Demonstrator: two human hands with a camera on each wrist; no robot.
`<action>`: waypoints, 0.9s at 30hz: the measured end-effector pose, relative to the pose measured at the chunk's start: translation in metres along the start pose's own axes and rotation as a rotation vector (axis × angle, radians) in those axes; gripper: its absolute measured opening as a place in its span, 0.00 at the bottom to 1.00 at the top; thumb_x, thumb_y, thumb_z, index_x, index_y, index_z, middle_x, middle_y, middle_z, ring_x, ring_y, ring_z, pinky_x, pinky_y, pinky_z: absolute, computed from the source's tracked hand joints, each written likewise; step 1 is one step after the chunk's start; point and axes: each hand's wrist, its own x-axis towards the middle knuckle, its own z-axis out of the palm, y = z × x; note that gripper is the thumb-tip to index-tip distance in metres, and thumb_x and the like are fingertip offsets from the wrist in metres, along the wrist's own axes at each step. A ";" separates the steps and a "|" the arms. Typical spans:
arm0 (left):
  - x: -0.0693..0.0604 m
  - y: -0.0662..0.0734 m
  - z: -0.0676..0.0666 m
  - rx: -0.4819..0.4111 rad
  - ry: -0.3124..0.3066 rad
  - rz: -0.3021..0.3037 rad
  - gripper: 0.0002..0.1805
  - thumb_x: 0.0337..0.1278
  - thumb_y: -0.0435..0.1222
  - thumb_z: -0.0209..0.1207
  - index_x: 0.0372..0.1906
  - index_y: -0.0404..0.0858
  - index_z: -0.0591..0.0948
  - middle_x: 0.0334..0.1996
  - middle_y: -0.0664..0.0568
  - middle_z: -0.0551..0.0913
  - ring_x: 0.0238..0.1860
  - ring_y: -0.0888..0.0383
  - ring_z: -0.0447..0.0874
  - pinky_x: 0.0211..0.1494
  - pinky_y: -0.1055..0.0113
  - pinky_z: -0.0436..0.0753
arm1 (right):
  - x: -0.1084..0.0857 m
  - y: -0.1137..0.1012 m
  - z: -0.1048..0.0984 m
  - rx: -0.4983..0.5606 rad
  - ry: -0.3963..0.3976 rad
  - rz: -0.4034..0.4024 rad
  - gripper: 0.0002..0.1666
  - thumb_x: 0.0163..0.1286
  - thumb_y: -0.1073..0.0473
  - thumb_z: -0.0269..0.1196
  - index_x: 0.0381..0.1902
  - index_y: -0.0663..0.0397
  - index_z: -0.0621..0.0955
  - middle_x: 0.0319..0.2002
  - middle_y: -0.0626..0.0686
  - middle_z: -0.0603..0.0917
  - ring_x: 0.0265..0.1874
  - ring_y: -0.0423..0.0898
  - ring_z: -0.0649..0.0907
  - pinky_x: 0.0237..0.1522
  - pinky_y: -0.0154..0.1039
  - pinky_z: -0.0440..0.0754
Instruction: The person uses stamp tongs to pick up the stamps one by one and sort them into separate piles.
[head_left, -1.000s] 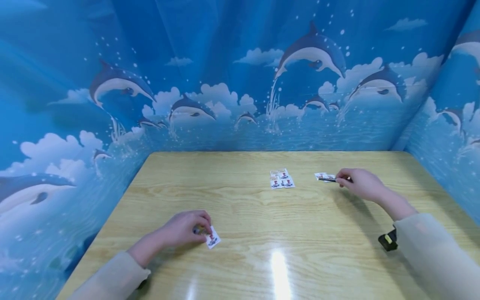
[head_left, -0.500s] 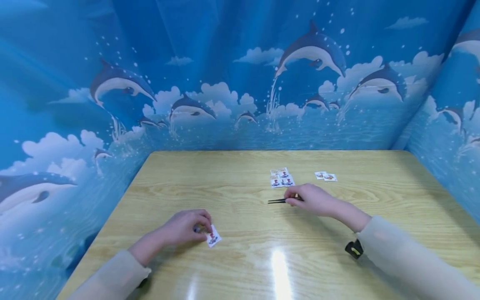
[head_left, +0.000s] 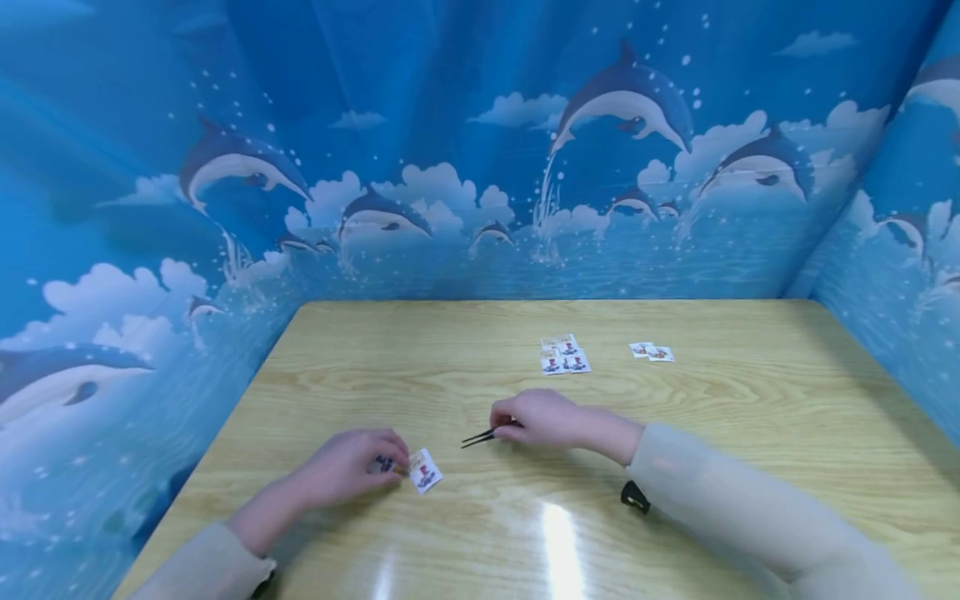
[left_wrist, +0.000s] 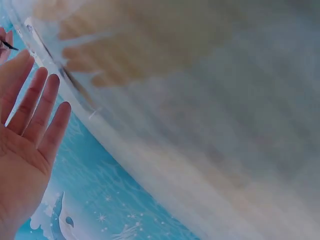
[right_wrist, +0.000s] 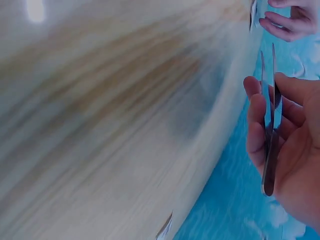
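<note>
My left hand (head_left: 341, 473) hovers low over the table's left front, beside a small white picture sticker (head_left: 425, 472). Its fingertips are at or near the sticker's left edge; contact cannot be told. Another printed piece (head_left: 384, 464) shows in the gap between thumb and fingers. In the left wrist view the fingers of the left hand (left_wrist: 27, 145) look nearly straight, with nothing seen in the palm. Black-looking tweezers (head_left: 487, 435) are pinched in my right hand (head_left: 546, 419), tips parted and pointing left toward the sticker. The right wrist view shows the same tweezers (right_wrist: 270, 165) as metallic.
Several picture stickers (head_left: 566, 356) lie grouped in a block toward the back of the wooden table (head_left: 390, 358). Two more, overlapping, form a sticker pair (head_left: 661, 354) farther right. A blue dolphin-print curtain (head_left: 465, 150) closes off the back and sides.
My right hand has come from the overlapping pair at the back right, leftward and nearer, carrying the tweezers. The left hand has shifted slightly left, uncovering more of the sticker.
</note>
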 end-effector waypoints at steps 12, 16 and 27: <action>-0.004 -0.002 0.006 0.052 0.001 0.050 0.08 0.51 0.36 0.68 0.39 0.45 0.87 0.44 0.56 0.84 0.45 0.57 0.83 0.50 0.57 0.80 | 0.038 -0.023 0.013 -0.130 -0.021 -0.018 0.06 0.72 0.53 0.59 0.37 0.46 0.81 0.30 0.40 0.81 0.30 0.35 0.79 0.38 0.34 0.78; -0.004 -0.003 0.007 0.061 0.001 0.048 0.08 0.51 0.37 0.68 0.39 0.46 0.87 0.44 0.57 0.84 0.45 0.58 0.83 0.49 0.58 0.80 | 0.047 -0.025 0.017 -0.153 -0.035 -0.010 0.06 0.72 0.52 0.59 0.38 0.45 0.81 0.31 0.40 0.82 0.31 0.35 0.79 0.40 0.33 0.78; -0.003 -0.001 0.006 0.063 -0.012 0.046 0.07 0.51 0.37 0.69 0.38 0.47 0.87 0.45 0.57 0.84 0.46 0.58 0.82 0.50 0.57 0.80 | 0.054 -0.026 0.017 -0.134 -0.060 -0.009 0.05 0.71 0.53 0.60 0.39 0.45 0.82 0.31 0.40 0.82 0.31 0.35 0.80 0.41 0.33 0.78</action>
